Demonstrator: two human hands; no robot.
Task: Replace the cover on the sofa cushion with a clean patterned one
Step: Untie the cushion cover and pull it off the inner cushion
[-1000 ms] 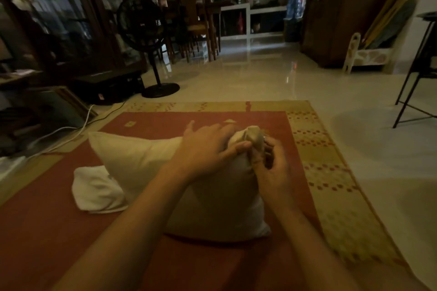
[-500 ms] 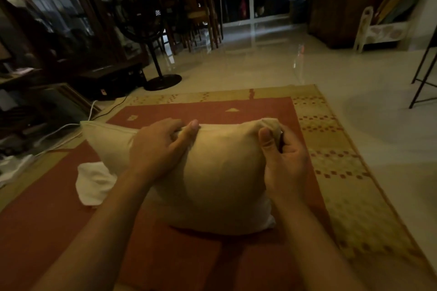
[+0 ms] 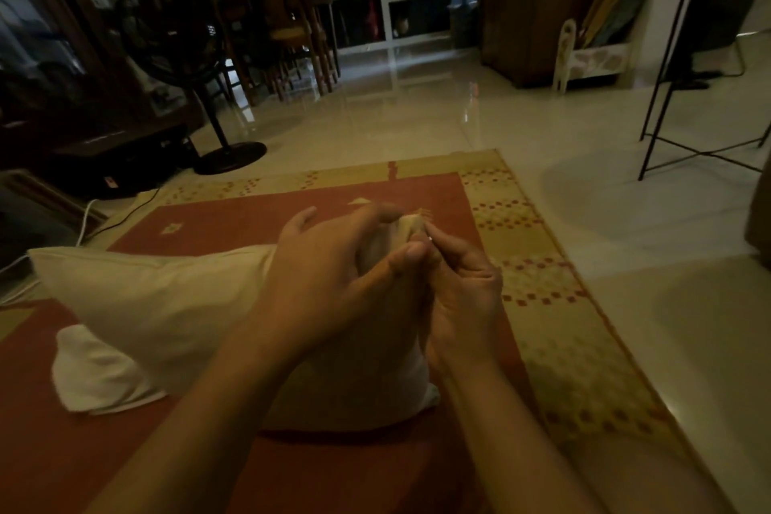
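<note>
so, cream cushion (image 3: pixel 158 305) on edge right in front, both hands bunched at its top right corner

it's sitting on a red rug (image 3: pixel 250 217) with a tan border, a folded white cloth (image 3: pixel 96 376) touching its left end, shiny tile floor (image 3: pixel 417 117) and a black fan (image 3: pixel 175 29) further back. left hand (image 3: pixel 333 275) curls over the corner, little finger lifted; right hand (image 3: pixel 463 296) pinches the fabric tip, fingers curled in.

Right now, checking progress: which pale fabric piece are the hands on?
The cream cushion: left hand and right hand hold its corner. The small white bundle lies untouched.
</note>
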